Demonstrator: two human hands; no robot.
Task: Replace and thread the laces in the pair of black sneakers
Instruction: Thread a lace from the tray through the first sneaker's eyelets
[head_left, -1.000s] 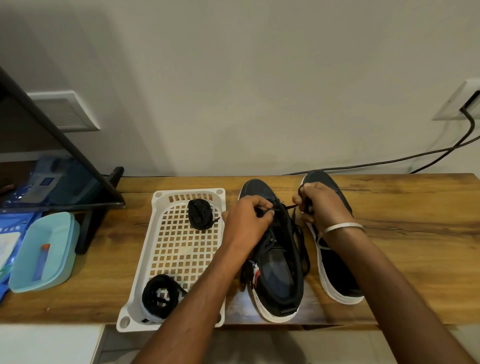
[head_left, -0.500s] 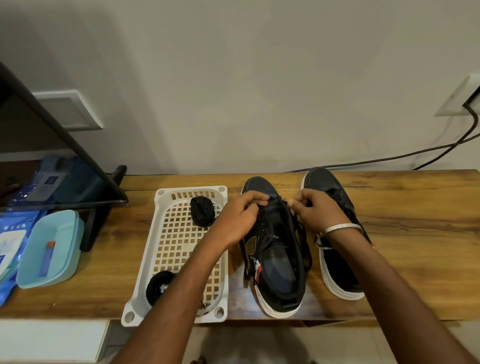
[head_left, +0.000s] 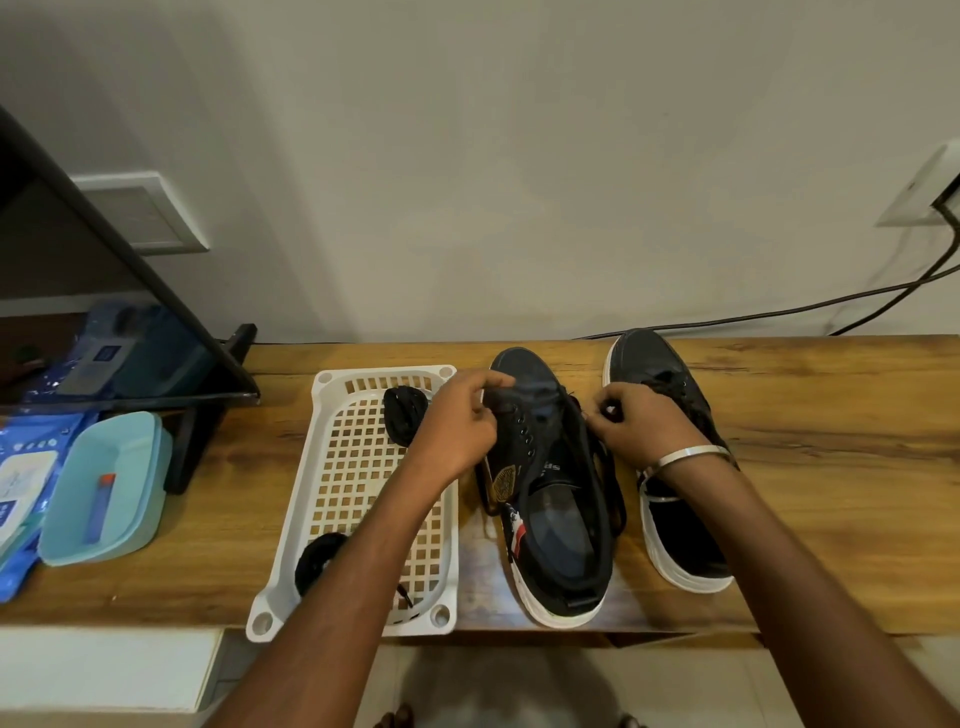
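While both hands work at the front of the near sneaker (head_left: 550, 499), that shoe stands on the wooden surface (head_left: 831, 467), toe toward the wall and heel at the near edge. The left hand (head_left: 462, 431) curls its fingers over the shoe's left eyelet row near the toe, gripping the upper there. The right hand (head_left: 641, 426) pinches something small and dark at the shoe's right eyelet edge, probably the end of a black lace (head_left: 613, 478), though the pinch is too small to make out clearly; a loose run of that lace hangs down the shoe's right side. A metal bangle (head_left: 685, 457) circles the right wrist.

Just to the right stands the second sneaker (head_left: 670, 525), parallel to the first and partly covered by the right forearm.

Left of the shoes lies a white slotted tray (head_left: 358, 499), just beside the near sneaker. One coiled black lace bundle (head_left: 404, 420) sits at the tray's far end, and another bundle (head_left: 317, 561) lies near its front, partly hidden by the left forearm.

Farther left rests a light blue container (head_left: 104, 488) holding a small blue stick with an orange tip, next to blue packets (head_left: 21, 467) at the edge of view. A black cable (head_left: 779, 312) runs along the wall behind the surface.
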